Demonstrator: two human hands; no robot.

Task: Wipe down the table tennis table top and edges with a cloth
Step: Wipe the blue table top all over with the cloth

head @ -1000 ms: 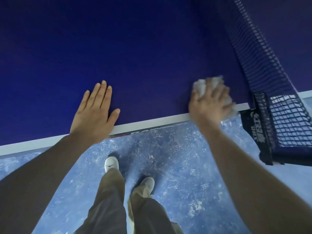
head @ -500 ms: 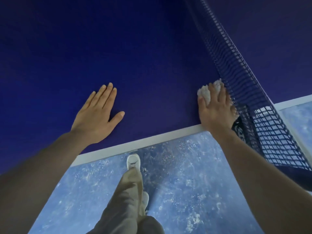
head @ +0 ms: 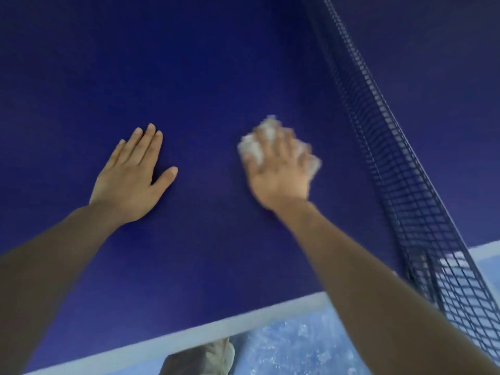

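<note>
The dark blue table tennis table top [head: 205, 77] fills most of the view, with its white side edge line [head: 189, 334] running along the bottom. My right hand [head: 278, 169] presses a crumpled white cloth [head: 253, 150] onto the table, fingers spread over it, well in from the edge and left of the net; it is motion-blurred. Only bits of cloth show around my fingers. My left hand [head: 132, 177] lies flat on the table with straight fingers, to the left of the cloth.
The black net [head: 392, 158] runs diagonally down the right side to its post area beyond the table edge. Below the edge lies a mottled blue floor [head: 297, 347], with my trouser leg [head: 200, 359] at the bottom.
My right hand slid the cloth from the white edge beside the net post farther onto the table and leftward. My view shifted forward over the table; the left hand stayed flat.
</note>
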